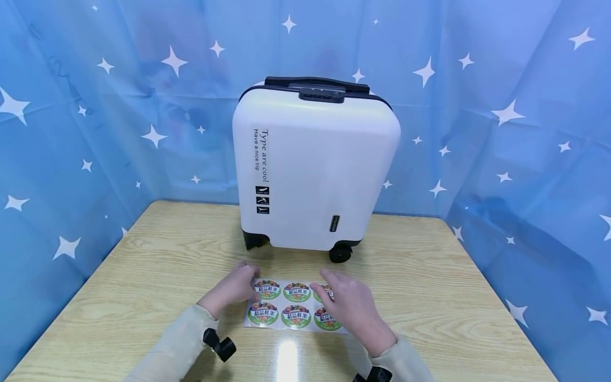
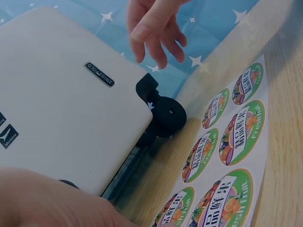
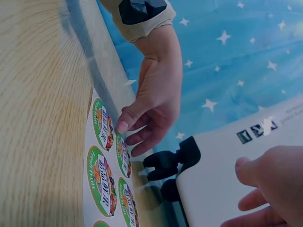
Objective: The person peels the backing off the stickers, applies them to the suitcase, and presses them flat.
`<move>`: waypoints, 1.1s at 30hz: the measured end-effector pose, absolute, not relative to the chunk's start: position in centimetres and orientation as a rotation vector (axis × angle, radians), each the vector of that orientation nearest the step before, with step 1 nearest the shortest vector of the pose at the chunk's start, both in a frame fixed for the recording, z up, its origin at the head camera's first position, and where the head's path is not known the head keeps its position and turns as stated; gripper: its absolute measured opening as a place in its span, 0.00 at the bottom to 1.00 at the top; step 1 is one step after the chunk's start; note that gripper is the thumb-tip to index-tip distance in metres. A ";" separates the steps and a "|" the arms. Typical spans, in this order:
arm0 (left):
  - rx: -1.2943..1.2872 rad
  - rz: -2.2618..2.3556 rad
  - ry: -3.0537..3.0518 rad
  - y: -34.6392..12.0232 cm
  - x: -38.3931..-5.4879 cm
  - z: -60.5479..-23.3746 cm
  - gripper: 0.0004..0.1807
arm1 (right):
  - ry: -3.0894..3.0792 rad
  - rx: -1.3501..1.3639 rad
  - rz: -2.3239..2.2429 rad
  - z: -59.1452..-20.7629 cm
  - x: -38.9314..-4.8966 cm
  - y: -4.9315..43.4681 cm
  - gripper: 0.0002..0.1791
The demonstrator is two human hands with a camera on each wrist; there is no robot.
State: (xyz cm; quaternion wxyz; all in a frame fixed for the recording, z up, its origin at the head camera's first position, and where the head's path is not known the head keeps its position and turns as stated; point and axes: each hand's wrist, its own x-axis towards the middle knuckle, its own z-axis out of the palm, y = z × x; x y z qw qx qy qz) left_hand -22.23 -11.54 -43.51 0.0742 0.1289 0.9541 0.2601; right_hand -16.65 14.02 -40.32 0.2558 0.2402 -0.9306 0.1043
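A flat sheet of round fruit stickers (image 1: 296, 317), white with green-edged labels, lies on the table. My left hand (image 1: 238, 285) is at its left end, thumb over the far left sticker and fingers bent loosely by the far edge. In the right wrist view that left hand (image 3: 160, 97) has its thumb tip close to the sheet; whether it touches is unclear. Over the sheet's right end hovers my right hand (image 1: 350, 305), fingers spread and relaxed, covering part of the right stickers. The left wrist view shows this right hand (image 2: 158, 26) raised, holding nothing.
A white suitcase (image 1: 310, 164) with black wheels and a black top handle stands upright behind the sheet. Wood-grain table (image 1: 157, 276) surface extends to both sides. Blue curtains (image 1: 119, 106) with white stars hang behind and at the sides.
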 end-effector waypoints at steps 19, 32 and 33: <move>0.338 0.750 2.856 -11.5 -23.4 -44.3 0.25 | -2.504 0.685 0.291 -40.9 -16.5 13.7 0.18; 0.295 0.863 2.787 -11.3 -23.5 -44.2 0.22 | -2.543 0.688 0.338 -41.8 -16.6 13.0 0.19; 0.288 0.903 2.769 -11.3 -23.5 -44.1 0.23 | -2.548 0.686 0.354 -41.8 -16.6 12.9 0.19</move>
